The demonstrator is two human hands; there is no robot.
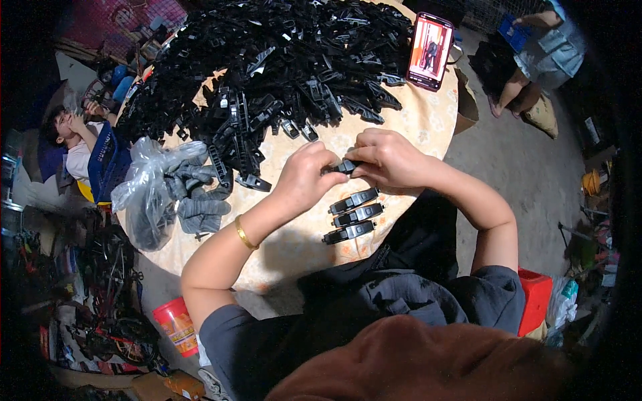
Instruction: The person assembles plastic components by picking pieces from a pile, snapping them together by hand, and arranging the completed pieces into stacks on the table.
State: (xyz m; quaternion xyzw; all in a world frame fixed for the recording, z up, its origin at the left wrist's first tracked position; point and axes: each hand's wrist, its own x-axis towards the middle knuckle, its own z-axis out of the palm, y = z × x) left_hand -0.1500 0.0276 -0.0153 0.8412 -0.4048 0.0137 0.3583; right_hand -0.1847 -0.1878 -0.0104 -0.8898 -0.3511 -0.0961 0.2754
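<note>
The left hand (pixel 304 179) and the right hand (pixel 388 159) meet over the near part of a round table (pixel 428 120), both closed around one small black plastic part (pixel 345 166), which spans the gap between them; the left hand's fingers curl over its left end and the right hand's thumb and fingers pinch its right end. A gold bangle (pixel 245 234) sits on the left wrist. Just below the hands, three finished black pieces (pixel 354 214) lie in a row on the patterned tablecloth, parallel to one another, close together and clear of the hands. To the left of the hands rests a clear plastic bag (pixel 150 190) with grey gloves (pixel 197 200) spilling out of it onto the cloth. Beyond the hands, a large heap of black plastic parts (pixel 267 60) covers most of the far half of the table, its nearest pieces lying near the left hand. At the far right edge of the table a phone (pixel 430 51) stands propped with its screen lit. On the floor beside the table, lower left, stands a red bucket (pixel 175 325). Another person (pixel 70 137) sits at the far left, and a second person (pixel 542 53) at the upper right.
</note>
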